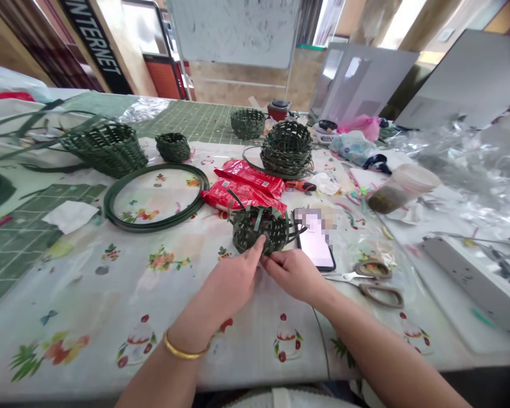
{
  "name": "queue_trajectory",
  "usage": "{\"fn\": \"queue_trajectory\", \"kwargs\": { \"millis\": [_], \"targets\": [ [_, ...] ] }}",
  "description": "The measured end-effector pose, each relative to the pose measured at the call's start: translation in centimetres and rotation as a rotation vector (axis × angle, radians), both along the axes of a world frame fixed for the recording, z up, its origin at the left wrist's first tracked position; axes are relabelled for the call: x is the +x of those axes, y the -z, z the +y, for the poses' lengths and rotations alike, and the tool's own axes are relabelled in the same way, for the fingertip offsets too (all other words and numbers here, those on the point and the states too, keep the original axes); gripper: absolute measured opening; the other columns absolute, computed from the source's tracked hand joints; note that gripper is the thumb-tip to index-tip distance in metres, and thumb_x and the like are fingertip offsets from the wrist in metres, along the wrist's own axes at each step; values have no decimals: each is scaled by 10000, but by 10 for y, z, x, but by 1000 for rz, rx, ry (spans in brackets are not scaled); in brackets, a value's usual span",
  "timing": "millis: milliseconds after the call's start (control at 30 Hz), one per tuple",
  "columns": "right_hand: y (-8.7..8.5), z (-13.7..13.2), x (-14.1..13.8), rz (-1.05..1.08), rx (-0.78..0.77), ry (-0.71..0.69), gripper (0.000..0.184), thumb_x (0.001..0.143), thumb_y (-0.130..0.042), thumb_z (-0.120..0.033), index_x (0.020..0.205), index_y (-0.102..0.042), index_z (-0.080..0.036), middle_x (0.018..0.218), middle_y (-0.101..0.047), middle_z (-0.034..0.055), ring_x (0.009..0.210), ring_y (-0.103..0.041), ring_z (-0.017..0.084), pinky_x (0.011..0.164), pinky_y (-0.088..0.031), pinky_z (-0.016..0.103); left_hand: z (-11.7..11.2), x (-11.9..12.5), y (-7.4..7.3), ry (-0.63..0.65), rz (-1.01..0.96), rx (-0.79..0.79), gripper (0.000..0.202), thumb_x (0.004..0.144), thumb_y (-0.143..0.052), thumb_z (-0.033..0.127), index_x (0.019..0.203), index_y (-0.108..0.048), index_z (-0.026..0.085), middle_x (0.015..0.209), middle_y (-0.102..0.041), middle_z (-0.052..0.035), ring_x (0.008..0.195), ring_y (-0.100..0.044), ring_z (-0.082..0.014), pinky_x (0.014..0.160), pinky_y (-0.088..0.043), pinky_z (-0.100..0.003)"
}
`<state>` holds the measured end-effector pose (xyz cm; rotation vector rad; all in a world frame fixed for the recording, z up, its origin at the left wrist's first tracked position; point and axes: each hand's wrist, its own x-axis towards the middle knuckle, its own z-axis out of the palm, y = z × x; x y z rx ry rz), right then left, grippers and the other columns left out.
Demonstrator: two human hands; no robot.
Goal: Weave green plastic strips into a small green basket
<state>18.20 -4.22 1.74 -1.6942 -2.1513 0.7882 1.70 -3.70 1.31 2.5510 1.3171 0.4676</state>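
The left hand (232,283) grips the small basket (276,229), maybe to keep it still; the right hand (293,273) pinches its near edge.

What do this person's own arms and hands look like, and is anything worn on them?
Both the left hand and the right hand are bare, without gloves. No sleeves show on the visible forearms. A smooth, narrow, gold-coloured bangle circles the left wrist; nothing shows on the right.
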Motion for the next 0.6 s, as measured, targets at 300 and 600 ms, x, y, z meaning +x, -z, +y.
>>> {"fn": "queue_trajectory", "kwargs": {
  "millis": [300,600],
  "targets": [
    [-2,-1,4,-31,-20,-50,363,865,-399,-360,609,-591,-188,508,-448,-28,483,-352,87,483,-192,239,10,-5,5,47,-21,-3,182,857,-447,190,939,-610,190,755,-711,-37,661,-672,-195,556,-464,-257],
    [-1,2,18,142,-91,-124,380,872,-416,-406,710,-661,-166,547,-496,-26,521,-391,84,493,-252,218,11,-10,5,108,-253,-21,142,841,-515,189,838,-656,203,772,-723,15,672,-668,-119,601,-469,-194]
  ]
}}
